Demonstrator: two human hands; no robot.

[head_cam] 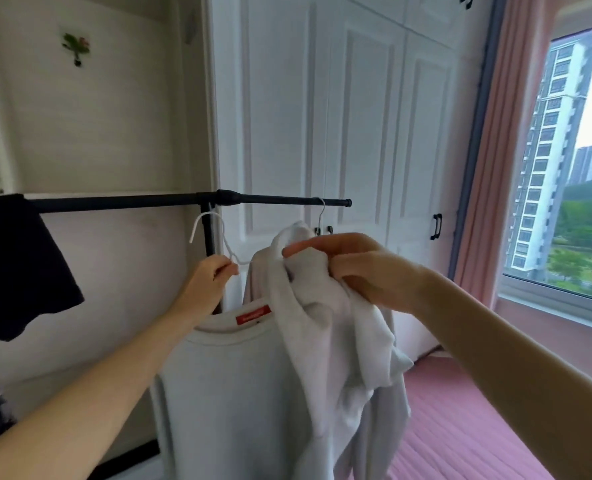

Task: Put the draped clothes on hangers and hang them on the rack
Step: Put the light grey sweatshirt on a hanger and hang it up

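Note:
A white hanger (214,233) is pinched at its neck by my left hand (209,284), its hook raised just below the black rack bar (131,204). A white sweatshirt (239,393) with a red collar label hangs under that hand. My right hand (360,268) grips a bunched fold of the sweatshirt's light fabric near the shoulder. Behind it a pale grey garment (388,403) hangs from a metal hanger (320,214) hooked on the bar's right end. How far the white hanger sits inside the sweatshirt is hidden.
A black garment (17,265) is draped over the bar at the left. The rack's black upright (208,233) stands behind my left hand. White wardrobe doors (322,116) fill the background, a pink curtain (488,168) and window are at right, and a pink mat (467,427) lies below.

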